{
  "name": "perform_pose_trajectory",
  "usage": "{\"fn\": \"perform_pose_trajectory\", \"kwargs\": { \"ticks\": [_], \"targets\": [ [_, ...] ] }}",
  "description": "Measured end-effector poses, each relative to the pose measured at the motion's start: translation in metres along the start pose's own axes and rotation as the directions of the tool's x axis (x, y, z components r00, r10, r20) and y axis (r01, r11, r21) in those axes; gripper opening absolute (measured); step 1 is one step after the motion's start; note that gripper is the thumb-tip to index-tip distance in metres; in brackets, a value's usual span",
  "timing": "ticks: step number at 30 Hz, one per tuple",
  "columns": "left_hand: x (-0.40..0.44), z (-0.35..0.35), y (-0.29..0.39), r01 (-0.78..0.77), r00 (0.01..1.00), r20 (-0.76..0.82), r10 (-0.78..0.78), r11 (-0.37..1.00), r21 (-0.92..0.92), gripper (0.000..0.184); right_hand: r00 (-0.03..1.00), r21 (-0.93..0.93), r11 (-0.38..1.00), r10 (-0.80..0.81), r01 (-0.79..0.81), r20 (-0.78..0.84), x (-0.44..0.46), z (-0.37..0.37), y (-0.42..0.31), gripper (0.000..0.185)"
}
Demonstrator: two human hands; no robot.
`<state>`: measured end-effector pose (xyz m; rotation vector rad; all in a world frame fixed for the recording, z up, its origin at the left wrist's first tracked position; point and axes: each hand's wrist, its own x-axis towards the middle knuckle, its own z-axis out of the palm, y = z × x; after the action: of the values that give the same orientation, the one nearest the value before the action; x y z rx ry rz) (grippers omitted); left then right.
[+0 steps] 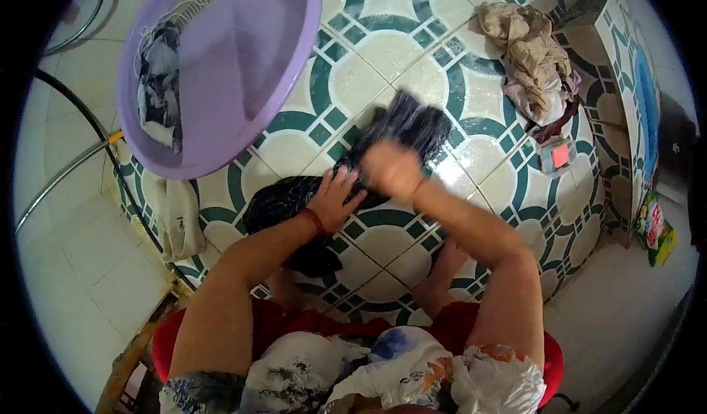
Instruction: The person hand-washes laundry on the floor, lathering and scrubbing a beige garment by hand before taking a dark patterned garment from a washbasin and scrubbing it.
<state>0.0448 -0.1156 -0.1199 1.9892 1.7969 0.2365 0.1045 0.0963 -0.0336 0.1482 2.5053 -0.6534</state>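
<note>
A dark, wet-looking cloth (283,200) lies bunched on the patterned tile floor. My left hand (336,199) rests on it with the fingers spread, a red band round the wrist. To its right, my right hand (392,170) is closed over the same cloth and blurred by motion; its fingers look curled, and dark fabric shows just beyond it, also blurred. Part of the cloth hangs back toward my feet at the lower left.
A purple basin (287,83) holding a dark and white cloth (160,83) and a brush stands upper left. A pale cloth (179,219) lies below it. Beige clothes (532,61), a small box (556,156) and a green packet (654,228) are at right; hoses at left.
</note>
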Motion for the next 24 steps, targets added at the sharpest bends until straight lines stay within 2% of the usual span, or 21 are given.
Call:
{"fn": "perform_pose_trajectory", "kwargs": {
  "ticks": [1, 3, 4, 5, 6, 8, 10, 11, 12, 13, 14, 15, 16, 18, 19, 20, 21, 22, 23, 24],
  "targets": [
    [0.004, -0.005, 0.003, 0.051, 0.996, -0.068, -0.053, 0.998, -0.034, 0.054, 1.000, 0.005, 1.000, 0.002, -0.002, 0.002, 0.001, 0.006, 0.012, 0.015],
    [0.002, -0.028, 0.010, 0.050, 0.967, 0.246, -0.063, 0.997, 0.058, 0.058, 0.964, -0.166, 0.986, -0.021, -0.024, -0.264, 0.010, 0.039, 0.060, 0.012],
    [0.001, -0.027, 0.012, 0.040, 0.994, 0.098, -0.048, 0.996, 0.080, 0.057, 0.922, -0.240, 0.970, -0.050, -0.047, -0.384, 0.014, 0.052, 0.079, 0.012],
    [-0.002, -0.023, 0.014, 0.059, 0.997, 0.056, -0.061, 0.997, 0.049, 0.053, 0.846, 0.122, 0.915, 0.402, -0.385, -0.350, 0.006, -0.016, 0.091, 0.011],
    [0.002, -0.021, 0.010, 0.055, 0.998, 0.003, -0.055, 0.998, 0.026, 0.050, 0.620, 0.202, 0.861, 0.482, -0.467, -0.619, 0.006, -0.035, 0.105, 0.012],
    [0.003, -0.022, 0.011, 0.031, 0.999, -0.020, -0.030, 0.998, 0.055, 0.049, 0.662, 0.206, 0.909, 0.406, -0.362, -0.630, 0.016, -0.011, 0.128, 0.014],
    [0.006, -0.016, 0.010, 0.041, 0.997, -0.062, -0.036, 0.996, 0.075, 0.049, 0.833, 0.016, 0.999, 0.041, -0.039, -0.552, 0.011, 0.026, 0.063, 0.013],
    [0.006, -0.010, 0.009, 0.061, 0.997, -0.049, -0.059, 0.998, 0.030, 0.048, 0.929, -0.002, 0.997, -0.067, 0.071, -0.365, 0.010, 0.056, 0.017, 0.014],
    [0.006, -0.006, 0.006, 0.080, 0.996, -0.025, -0.080, 0.997, -0.011, 0.047, 0.953, -0.005, 0.985, -0.170, 0.174, -0.251, 0.017, 0.073, 0.017, 0.015],
    [0.005, -0.011, 0.006, 0.097, 0.977, 0.187, -0.106, 0.994, 0.056, 0.048, 0.954, 0.016, 0.962, -0.269, 0.273, -0.131, 0.023, 0.091, 0.017, 0.016],
    [0.002, -0.013, 0.009, 0.098, 0.971, 0.216, -0.105, 0.994, 0.045, 0.048, 0.929, 0.043, 0.931, -0.358, 0.363, -0.096, 0.029, 0.099, 0.049, 0.018],
    [0.004, -0.023, 0.013, 0.069, 0.988, 0.134, -0.076, 0.996, 0.056, 0.048, 0.948, -0.065, 0.991, 0.091, -0.116, -0.306, 0.017, 0.036, 0.059, 0.019],
    [0.007, -0.029, 0.015, 0.051, 0.998, 0.032, -0.053, 0.996, 0.079, 0.048, 0.840, 0.085, 0.942, 0.329, -0.325, -0.431, 0.019, 0.000, 0.093, 0.015],
    [0.007, -0.028, 0.015, 0.043, 0.996, 0.069, -0.048, 0.997, 0.060, 0.049, 0.605, 0.114, 0.913, 0.348, -0.391, -0.716, 0.026, -0.014, 0.143, 0.016],
    [0.005, -0.022, 0.015, 0.049, 0.997, 0.057, -0.053, 0.996, 0.070, 0.050, 0.720, 0.081, 0.927, 0.337, -0.366, -0.607, 0.027, -0.013, 0.127, 0.024],
    [0.008, -0.021, 0.014, 0.068, 0.997, 0.032, -0.071, 0.994, 0.081, 0.051, 0.771, 0.034, 0.961, 0.240, -0.273, -0.590, 0.027, 0.001, 0.094, 0.019],
    [0.010, -0.025, 0.014, 0.068, 0.996, 0.061, -0.072, 0.995, 0.070, 0.052, 0.834, -0.011, 0.997, 0.063, -0.082, -0.548, 0.019, 0.004, 0.044, 0.013],
    [0.012, -0.021, 0.015, 0.064, 0.996, 0.051, -0.068, 0.995, 0.074, 0.052, 0.738, -0.189, 0.965, -0.262, 0.183, -0.622, 0.032, 0.049, 0.020, 0.011],
    [0.015, -0.011, 0.012, 0.132, 0.991, 0.054, -0.123, 0.970, -0.206, 0.053, 0.743, -0.216, 0.916, -0.401, 0.338, -0.535, 0.029, 0.055, -0.001, 0.009],
    [0.015, -0.005, 0.007, 0.199, 0.980, 0.080, -0.182, 0.861, -0.469, 0.053, 0.729, -0.213, 0.847, -0.529, 0.487, -0.434, 0.025, 0.061, -0.023, 0.010]
  ]
}}
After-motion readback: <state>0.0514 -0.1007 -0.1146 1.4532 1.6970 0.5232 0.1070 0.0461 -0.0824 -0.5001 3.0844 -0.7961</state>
